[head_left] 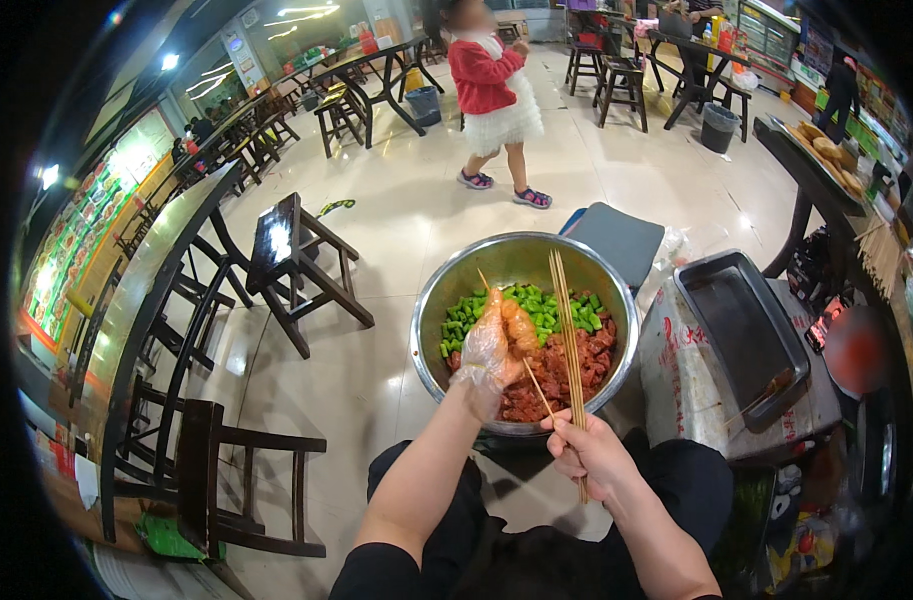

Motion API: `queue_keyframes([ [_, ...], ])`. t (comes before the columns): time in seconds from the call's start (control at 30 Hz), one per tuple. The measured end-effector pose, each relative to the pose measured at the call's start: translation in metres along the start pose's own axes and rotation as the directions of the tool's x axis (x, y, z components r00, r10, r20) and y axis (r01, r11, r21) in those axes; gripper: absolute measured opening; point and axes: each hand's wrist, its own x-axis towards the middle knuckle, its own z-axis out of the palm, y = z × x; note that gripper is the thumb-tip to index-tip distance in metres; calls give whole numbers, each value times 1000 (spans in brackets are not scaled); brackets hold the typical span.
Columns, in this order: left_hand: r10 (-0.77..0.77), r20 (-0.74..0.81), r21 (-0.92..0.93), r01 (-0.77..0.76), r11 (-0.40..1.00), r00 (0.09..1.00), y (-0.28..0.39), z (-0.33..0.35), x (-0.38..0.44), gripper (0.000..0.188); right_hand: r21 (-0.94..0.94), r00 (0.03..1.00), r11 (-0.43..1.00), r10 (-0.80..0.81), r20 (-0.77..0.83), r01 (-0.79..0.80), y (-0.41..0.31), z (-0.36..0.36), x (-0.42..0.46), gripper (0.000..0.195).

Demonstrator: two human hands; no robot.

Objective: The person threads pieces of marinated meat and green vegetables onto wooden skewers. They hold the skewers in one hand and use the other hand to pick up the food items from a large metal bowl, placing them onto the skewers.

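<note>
My left hand (490, 345), in a clear plastic glove, is closed around a thin bamboo skewer (539, 386) over a large metal bowl (421, 330). The skewer's tip pokes out beyond the gloved fingers; whatever is on it inside the grip is hidden. Bare, my right hand (588, 454) pinches the near end of that skewer between thumb and finger. It also holds a bundle of bamboo skewers (569, 337), pointing away over the bowl. Chunks of red raw meat (584, 367) fill the bowl's near side, and cut green pepper pieces (535, 300) lie at the far side.
A dark metal tray (741, 330) with one loaded skewer (768, 390) rests on a white box (666, 375) at right. Beyond the bowl is a grey pad (614, 236). A wooden stool (276, 240) stands left. A child (494, 90) is on the tiled floor ahead.
</note>
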Motion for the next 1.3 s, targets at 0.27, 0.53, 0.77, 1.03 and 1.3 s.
queue_keyframes([
  [0.27,360,-118,965,21,262,926,50,-61,22,40,-143,962,972,-209,-173,186,-9,-8,-4,8],
  [0.53,178,141,775,3,-632,974,-24,-22,15,26,-119,955,976,-206,-212,184,-10,-11,-4,11],
  [0.77,168,189,658,2,-753,968,-38,-22,12,23,-270,950,956,-183,-253,113,-6,-14,4,10],
  [1.03,-23,84,642,-72,-763,996,-23,-45,16,34,-397,958,907,-223,-178,138,-11,-15,-13,11],
  [1.3,275,82,975,-21,-219,958,-14,-34,24,22,-390,952,908,-242,-187,154,-12,-18,-13,11],
])
